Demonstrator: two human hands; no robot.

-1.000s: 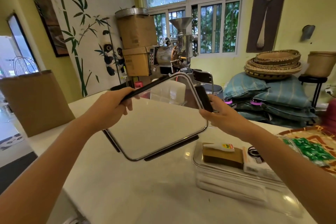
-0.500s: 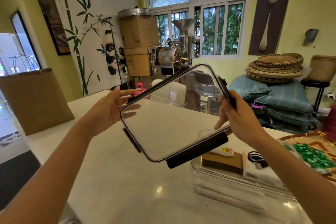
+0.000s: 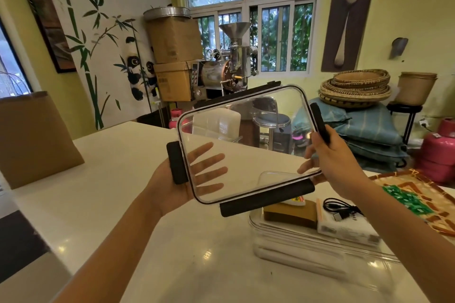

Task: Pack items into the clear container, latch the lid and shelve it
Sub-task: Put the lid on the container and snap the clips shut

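Above a white counter [image 3: 110, 167], a clear lid [image 3: 246, 140] is held tilted: the left hand [image 3: 172, 187] lies flat beneath it with fingers straight, and the right hand [image 3: 332, 167] grips its right edge. The packed container [image 3: 295, 251] sits below right. Best to level the lid, match corners and keep the latches [image 3: 267, 198] outside the rim.

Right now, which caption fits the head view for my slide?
Left hand and right hand hold the clear lid tilted above the packed container.
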